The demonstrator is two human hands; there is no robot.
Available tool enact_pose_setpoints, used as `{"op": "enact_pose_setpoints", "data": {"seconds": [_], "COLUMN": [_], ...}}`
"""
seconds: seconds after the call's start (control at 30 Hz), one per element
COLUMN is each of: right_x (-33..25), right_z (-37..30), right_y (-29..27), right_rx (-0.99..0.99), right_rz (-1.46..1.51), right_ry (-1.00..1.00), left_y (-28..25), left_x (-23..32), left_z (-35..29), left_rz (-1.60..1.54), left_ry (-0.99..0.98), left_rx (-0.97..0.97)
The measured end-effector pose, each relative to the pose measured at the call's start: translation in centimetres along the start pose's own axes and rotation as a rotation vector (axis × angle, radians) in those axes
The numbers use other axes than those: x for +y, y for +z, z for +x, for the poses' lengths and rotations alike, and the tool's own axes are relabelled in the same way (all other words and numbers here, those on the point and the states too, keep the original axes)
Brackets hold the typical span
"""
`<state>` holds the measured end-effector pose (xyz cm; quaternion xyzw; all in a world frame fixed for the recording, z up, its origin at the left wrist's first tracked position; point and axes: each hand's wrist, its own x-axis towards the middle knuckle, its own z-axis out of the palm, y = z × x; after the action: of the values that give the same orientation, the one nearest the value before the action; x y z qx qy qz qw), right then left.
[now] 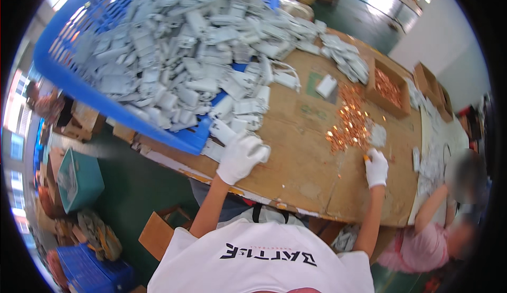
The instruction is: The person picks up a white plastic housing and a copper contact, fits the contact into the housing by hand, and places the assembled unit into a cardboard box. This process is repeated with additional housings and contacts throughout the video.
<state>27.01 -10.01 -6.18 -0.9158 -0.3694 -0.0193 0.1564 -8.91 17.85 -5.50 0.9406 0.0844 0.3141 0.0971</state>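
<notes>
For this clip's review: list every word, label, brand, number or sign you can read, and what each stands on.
Shirt: large black lettering, upside down in this view, with a small pink line beside it; legible, but I don't copy out wording.
Cardboard on the table: faded green print, too faint to read.
White parts: any markings are too small to read.

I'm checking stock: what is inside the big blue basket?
A heap of pale, plastic-looking pieces fills the blue basket and spills onto the brown tabletop. Blue patches show between pieces; most of the basket's bottom and whatever lies deeper are covered.
</notes>
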Motion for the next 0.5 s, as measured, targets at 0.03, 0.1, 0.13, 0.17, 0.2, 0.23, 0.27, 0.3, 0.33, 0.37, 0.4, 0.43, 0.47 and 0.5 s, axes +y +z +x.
{"op": "enact_pose_setpoints", "data": {"seconds": [0.03,0.1,0.13,0.17,0.2,0.23,0.27,0.3,0.33,0.37,0.4,0.43,0.47,0.5], "right_x": [0.5,2.2,1.4,1.5,1.5,1.8,3.3,3.1,3.5,7.0,4.9,2.2,1.5,1.4], "right_z": [0.4,1.0,1.3,1.3,1.3,1.4,1.6,1.7,1.2,1.5,1.5,0.4,0.2,0.5], "right_y": [0.0,0.2,-0.2,0.0,-0.1,0.2,1.0,1.1,1.5,2.8,1.9,-0.1,-0.7,-1.0], "right_rx": [-0.068,-0.172,-0.225,-0.163,-0.185,-0.140,-0.127,-0.093,0.011,0.029,-0.047,-0.121,-0.128,-0.124], "right_rz": [-0.029,-0.078,-0.059,-0.102,-0.105,-0.037,-0.027,-0.022,0.027,0.064,-0.002,-0.075,-0.024,-0.026], "right_ry": [-0.018,-0.080,-0.048,-0.103,-0.040,-0.040,-0.034,-0.047,-0.076,-0.077,-0.047,-0.012,-0.003,-0.012], "left_y": [-0.7,-1.5,-1.6,-0.3,-1.3,0.5,-0.1,0.4,1.0,1.2,0.8,0.1,-0.1,-0.1], "left_x": [0.4,1.2,1.7,1.6,2.0,1.8,2.4,2.5,2.3,2.6,2.9,3.1,3.0,2.9], "left_z": [0.5,0.6,0.2,-0.3,0.4,-0.7,0.0,-0.1,0.1,0.5,0.7,0.4,0.3,0.4], "left_rz": [-0.027,-0.075,-0.048,-0.051,-0.081,-0.120,-0.160,-0.144,-0.148,-0.123,-0.087,-0.088,-0.077,-0.075], "left_ry": [0.032,0.116,0.162,0.261,0.323,0.340,0.384,0.427,0.494,0.533,0.560,0.545,0.540,0.548], "left_rx": [-0.046,-0.059,0.022,0.131,-0.042,-0.060,-0.051,0.014,0.077,0.079,0.073,0.025,0.033,0.016]}}
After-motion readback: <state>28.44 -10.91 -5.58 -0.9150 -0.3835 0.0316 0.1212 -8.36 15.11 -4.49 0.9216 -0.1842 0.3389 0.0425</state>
